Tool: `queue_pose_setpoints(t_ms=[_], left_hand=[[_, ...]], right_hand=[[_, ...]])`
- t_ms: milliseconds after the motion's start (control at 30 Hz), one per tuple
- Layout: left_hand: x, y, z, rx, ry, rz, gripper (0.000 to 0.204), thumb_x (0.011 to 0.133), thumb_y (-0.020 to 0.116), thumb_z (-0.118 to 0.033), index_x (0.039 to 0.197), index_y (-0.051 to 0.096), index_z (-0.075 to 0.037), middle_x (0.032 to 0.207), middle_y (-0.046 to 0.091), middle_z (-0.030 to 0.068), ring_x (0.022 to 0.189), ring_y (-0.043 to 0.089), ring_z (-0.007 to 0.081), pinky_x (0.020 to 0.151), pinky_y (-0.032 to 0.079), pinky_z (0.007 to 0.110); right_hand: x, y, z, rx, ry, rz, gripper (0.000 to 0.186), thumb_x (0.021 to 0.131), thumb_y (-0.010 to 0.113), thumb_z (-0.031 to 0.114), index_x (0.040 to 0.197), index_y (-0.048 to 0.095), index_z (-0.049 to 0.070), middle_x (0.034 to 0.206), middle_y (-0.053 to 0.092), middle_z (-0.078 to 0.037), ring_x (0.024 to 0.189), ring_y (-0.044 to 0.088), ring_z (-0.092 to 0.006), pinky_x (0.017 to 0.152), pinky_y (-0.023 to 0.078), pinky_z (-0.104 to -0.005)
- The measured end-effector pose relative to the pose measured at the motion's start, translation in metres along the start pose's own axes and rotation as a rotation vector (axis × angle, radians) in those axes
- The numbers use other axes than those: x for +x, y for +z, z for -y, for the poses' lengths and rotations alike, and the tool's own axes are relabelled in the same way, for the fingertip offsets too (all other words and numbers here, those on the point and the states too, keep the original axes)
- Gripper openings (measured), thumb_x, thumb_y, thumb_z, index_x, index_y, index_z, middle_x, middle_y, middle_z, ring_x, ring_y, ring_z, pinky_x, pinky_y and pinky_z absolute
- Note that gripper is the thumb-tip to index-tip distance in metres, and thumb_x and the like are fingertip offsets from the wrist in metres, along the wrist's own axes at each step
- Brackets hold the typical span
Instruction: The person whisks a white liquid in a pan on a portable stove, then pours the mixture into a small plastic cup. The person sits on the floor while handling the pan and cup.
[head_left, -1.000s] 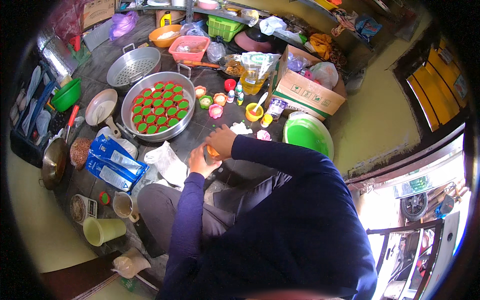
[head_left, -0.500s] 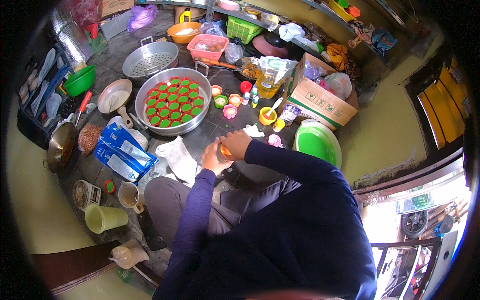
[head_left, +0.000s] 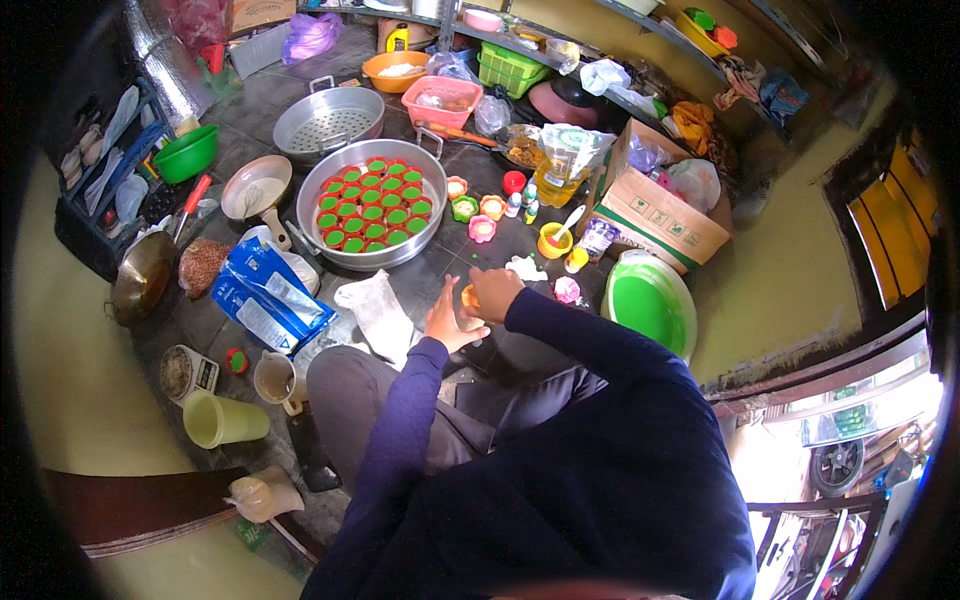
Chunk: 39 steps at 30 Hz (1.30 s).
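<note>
My left hand point(head_left: 449, 322) and my right hand point(head_left: 494, 293) meet over a small orange cup point(head_left: 468, 296), which both hold close to my lap. Beyond them a round metal pan point(head_left: 432, 232) carries several red cups filled with green batter point(head_left: 372, 212). A few loose small cups, orange, green and pink point(head_left: 472, 212), stand on the dark floor between the pan and my hands. A white cloth point(head_left: 378, 312) lies just left of my left hand.
A blue packet point(head_left: 262, 293) lies left. A metal steamer tray point(head_left: 326, 122), a small pan point(head_left: 256, 190), a green bowl point(head_left: 187, 153) and a pink basket point(head_left: 441, 101) stand further off. A cardboard box point(head_left: 665, 212) and a green basin point(head_left: 650, 305) are right. A yellow-green mug point(head_left: 221, 419) stands near left.
The view has shifted, so the floor items sit lower and nearer the middle. My hands stay together on the small orange cup.
</note>
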<state>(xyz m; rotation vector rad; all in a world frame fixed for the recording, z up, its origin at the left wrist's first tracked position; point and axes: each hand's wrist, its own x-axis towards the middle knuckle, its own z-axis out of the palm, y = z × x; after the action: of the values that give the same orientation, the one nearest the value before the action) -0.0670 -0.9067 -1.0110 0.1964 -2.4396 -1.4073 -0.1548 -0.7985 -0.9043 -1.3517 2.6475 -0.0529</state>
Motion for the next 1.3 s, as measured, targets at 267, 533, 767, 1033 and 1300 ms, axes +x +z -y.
queue_pose_setpoints(t_ms=[267, 533, 767, 1033, 1300], left_hand=[[0.008, 0.013, 0.014, -0.09, -0.07, 0.039, 0.098, 0.05, 0.083, -0.038, 0.132, 0.036, -0.012, 0.132, 0.042, 0.0157, 0.123, 0.04, 0.0315, 0.101, 0.031, 0.043], [0.006, 0.023, 0.022, 0.125, -0.048, -0.031, 0.086, 0.05, 0.083, -0.035, 0.127, 0.048, -0.018, 0.131, 0.044, 0.0166, 0.126, 0.037, 0.0275, 0.101, 0.028, 0.045], [0.006, 0.019, 0.013, 0.167, -0.074, 0.033, 0.099, 0.05, 0.081, -0.044, 0.135, 0.035, -0.02, 0.137, 0.037, 0.0142, 0.132, 0.027, 0.0281, 0.102, 0.024, 0.05], [-0.002, 0.006, -0.001, 0.102, 0.072, -0.014, 0.109, 0.052, 0.08, -0.051, 0.139, 0.025, -0.016, 0.143, 0.026, 0.0147, 0.133, 0.02, 0.036, 0.105, 0.02, 0.05], [-0.008, 0.001, -0.01, 0.205, 0.12, 0.017, 0.086, 0.064, 0.074, -0.039, 0.134, 0.032, -0.015, 0.142, 0.028, 0.0139, 0.133, 0.02, 0.0379, 0.105, 0.02, 0.05]], right_hand=[[0.005, 0.005, -0.001, -0.133, -0.124, -0.006, 0.049, 0.063, 0.071, 0.032, 0.102, 0.054, 0.007, 0.089, 0.061, -0.015, 0.082, 0.063, -0.0316, 0.07, 0.051, -0.04], [0.01, 0.006, -0.004, -0.071, -0.12, 0.078, 0.045, 0.066, 0.066, 0.034, 0.095, 0.054, 0.001, 0.079, 0.063, -0.016, 0.077, 0.064, -0.0317, 0.069, 0.051, -0.04], [0.003, 0.003, 0.003, -0.017, -0.008, 0.08, 0.049, 0.067, 0.067, 0.037, 0.095, 0.053, 0.0, 0.081, 0.063, -0.016, 0.078, 0.064, -0.0313, 0.069, 0.052, -0.0396], [-0.003, 0.007, 0.006, -0.106, 0.069, -0.189, 0.038, 0.076, 0.062, 0.035, 0.095, 0.056, 0.002, 0.082, 0.064, -0.013, 0.077, 0.066, -0.0266, 0.065, 0.053, -0.0369], [0.009, 0.012, -0.009, -0.108, 0.052, -0.065, 0.028, 0.076, 0.059, 0.03, 0.081, 0.065, 0.003, 0.077, 0.065, -0.017, 0.073, 0.066, -0.0296, 0.064, 0.053, -0.0383]])
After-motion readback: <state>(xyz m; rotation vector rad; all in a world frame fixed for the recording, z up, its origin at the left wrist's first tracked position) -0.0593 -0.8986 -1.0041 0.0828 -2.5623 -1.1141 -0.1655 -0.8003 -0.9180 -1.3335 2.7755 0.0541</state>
